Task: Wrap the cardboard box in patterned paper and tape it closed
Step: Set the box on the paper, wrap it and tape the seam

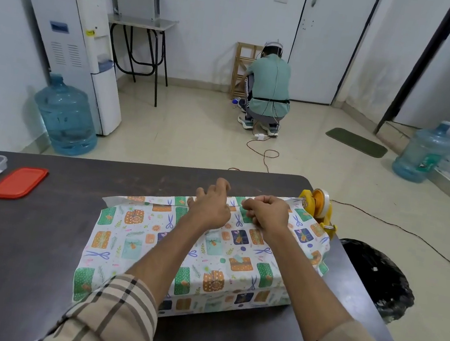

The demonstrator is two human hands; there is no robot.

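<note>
The box is hidden under the patterned paper [204, 258], which sits in the middle of the dark table [29, 242]. Both hands work at the far edge of the paper, at 12 o'clock on the bundle. The left hand [209, 206] lies flat on the paper with its fingers spread, pushing it down. The right hand [267, 212] is curled, and its fingertips pinch the paper edge close beside the left hand. I think the step is closing the seam where the paper edges meet. Next comes tape, so one hand must hold the seam while the other reaches out. The yellow tape holder [319, 209] stands at 2 o'clock, touching the paper corner. That is very near the table's right edge, with a black bin [377, 280] below. The left half of the table has lots of open room.
</note>
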